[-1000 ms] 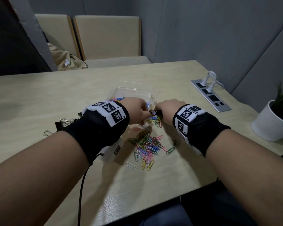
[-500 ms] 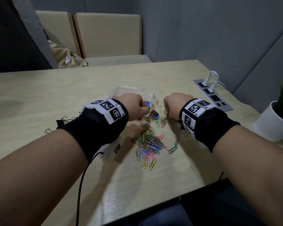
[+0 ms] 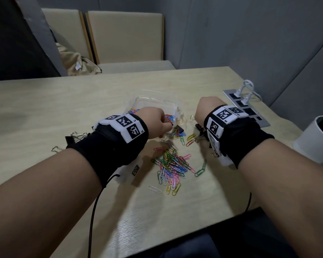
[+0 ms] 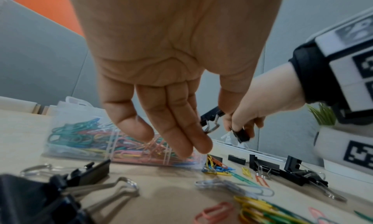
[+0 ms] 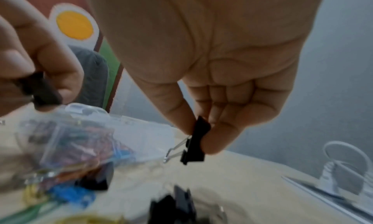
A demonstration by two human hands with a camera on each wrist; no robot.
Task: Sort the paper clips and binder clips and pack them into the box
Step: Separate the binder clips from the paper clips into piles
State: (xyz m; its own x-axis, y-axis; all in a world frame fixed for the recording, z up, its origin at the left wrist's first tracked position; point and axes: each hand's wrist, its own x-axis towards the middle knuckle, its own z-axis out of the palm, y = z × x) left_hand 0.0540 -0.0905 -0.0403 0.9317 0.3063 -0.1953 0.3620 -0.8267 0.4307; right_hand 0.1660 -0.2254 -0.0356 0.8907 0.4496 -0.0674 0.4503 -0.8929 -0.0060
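The hands have split apart over the paper clip pile (image 3: 172, 163)! The right hand (image 3: 205, 108) swings out toward the right of the frame, a black binder clip (image 5: 194, 141) pinched in its grip, while the left hand (image 3: 154, 123) lifts away holding another binder clip (image 4: 212, 117).

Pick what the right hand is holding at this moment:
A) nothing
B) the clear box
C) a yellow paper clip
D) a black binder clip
D: in the right wrist view the right hand pinches a small black binder clip between thumb and fingertip, above the table.
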